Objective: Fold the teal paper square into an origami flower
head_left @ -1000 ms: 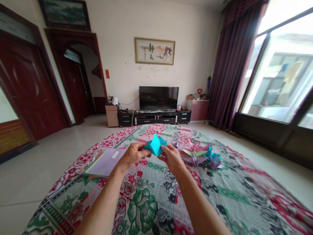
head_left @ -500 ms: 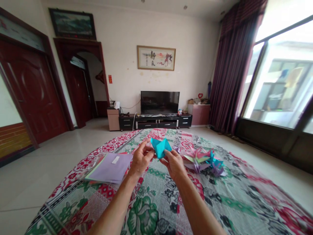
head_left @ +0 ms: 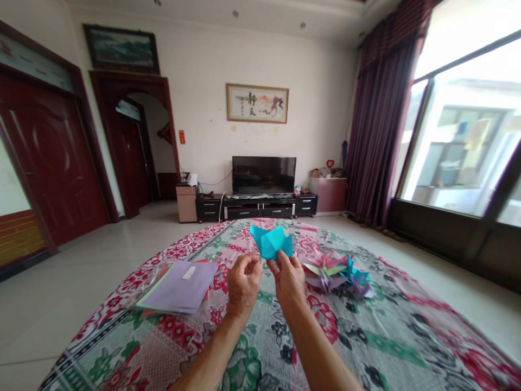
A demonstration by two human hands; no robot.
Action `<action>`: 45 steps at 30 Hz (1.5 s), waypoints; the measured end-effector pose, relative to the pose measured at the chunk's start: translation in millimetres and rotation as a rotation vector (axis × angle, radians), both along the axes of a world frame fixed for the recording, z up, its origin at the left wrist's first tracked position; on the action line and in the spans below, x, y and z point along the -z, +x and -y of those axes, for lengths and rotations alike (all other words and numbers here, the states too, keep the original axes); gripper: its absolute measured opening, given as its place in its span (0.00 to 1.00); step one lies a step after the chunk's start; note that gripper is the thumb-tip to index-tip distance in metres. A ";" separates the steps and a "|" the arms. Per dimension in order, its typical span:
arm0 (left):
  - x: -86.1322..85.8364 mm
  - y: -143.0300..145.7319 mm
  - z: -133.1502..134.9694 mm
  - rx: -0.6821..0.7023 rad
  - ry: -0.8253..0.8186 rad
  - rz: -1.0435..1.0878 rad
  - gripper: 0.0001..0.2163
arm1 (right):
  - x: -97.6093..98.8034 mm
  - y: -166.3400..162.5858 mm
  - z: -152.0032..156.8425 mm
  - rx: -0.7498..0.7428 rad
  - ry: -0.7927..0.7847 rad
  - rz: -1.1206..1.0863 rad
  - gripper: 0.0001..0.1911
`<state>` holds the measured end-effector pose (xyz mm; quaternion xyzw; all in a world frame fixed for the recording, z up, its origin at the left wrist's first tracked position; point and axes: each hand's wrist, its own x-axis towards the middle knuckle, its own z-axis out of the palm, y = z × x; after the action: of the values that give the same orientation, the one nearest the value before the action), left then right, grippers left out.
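Note:
A partly folded sheet of turquoise origami paper (head_left: pixel 271 242), with several pointed flaps standing up, is held above the table. My right hand (head_left: pixel 290 278) pinches its lower right edge between thumb and fingers. At the lower left corner of the paper is my left hand (head_left: pixel 245 283), its thumb and fingertips pressed together on it; exactly how much they grip is hard to see. To the right lie folded paper cranes in pink (head_left: pixel 323 259), purple (head_left: pixel 325 283) and turquoise (head_left: pixel 355 269). On the left rests a stack of coloured paper (head_left: pixel 179 288), purple on top.
A floral tablecloth (head_left: pixel 391 331) covers the round table. A small white slip (head_left: pixel 189 272) lies on the paper stack, and clear plastic wrap (head_left: pixel 142 285) shows at its left. Beyond the table stand a television (head_left: pixel 264 175) and a low black cabinet (head_left: pixel 244 212).
The turquoise paper has turned, and its flaps now stand more spread. My left hand has shifted from its left side down to the lower corner. The view has tilted slightly upward.

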<state>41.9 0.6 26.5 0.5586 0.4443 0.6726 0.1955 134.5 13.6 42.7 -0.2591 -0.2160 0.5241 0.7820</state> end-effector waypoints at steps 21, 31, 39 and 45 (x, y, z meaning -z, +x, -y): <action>-6.7 -3.9 -2.0 -0.098 -0.022 -0.042 0.08 | 10.0 -15.3 1.2 -0.041 0.101 0.117 0.14; -5.7 -10.3 -2.7 -0.149 0.068 -0.192 0.10 | 11.3 -15.9 1.9 -0.086 0.119 0.119 0.13; -17.3 -13.9 5.6 -0.105 0.175 -0.378 0.08 | 12.7 -5.1 -2.0 -0.020 0.086 0.232 0.14; -18.8 -13.0 6.1 -0.146 0.243 -0.419 0.08 | 14.3 -3.6 -2.1 -0.028 0.073 0.255 0.14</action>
<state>28.9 -5.5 45.3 0.6716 0.4304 0.6028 -0.0186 130.9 15.8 28.4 -0.2918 -0.3361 0.4895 0.7498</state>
